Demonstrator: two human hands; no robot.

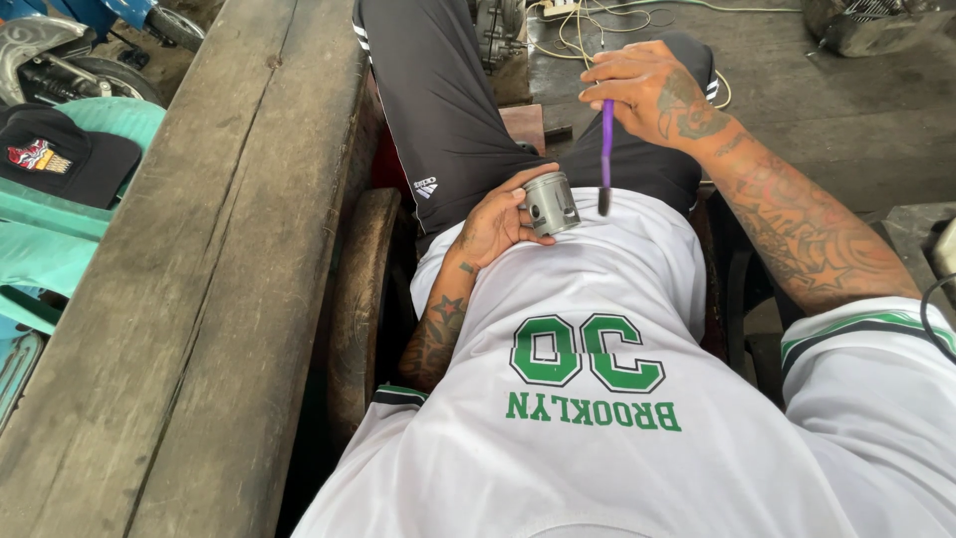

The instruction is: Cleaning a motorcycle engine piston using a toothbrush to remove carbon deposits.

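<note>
My left hand point(495, 221) grips a metal piston point(551, 203); my right hand point(652, 95) clutches a purple brush point(606, 149). Wooden counter point(189, 299) and black cap point(60, 159) sit left.

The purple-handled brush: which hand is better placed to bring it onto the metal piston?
Right, probably. The right hand already grips the purple-handled brush, bristles down, just beside the metal piston. The left hand is occupied, its fingers holding that piston.
</note>
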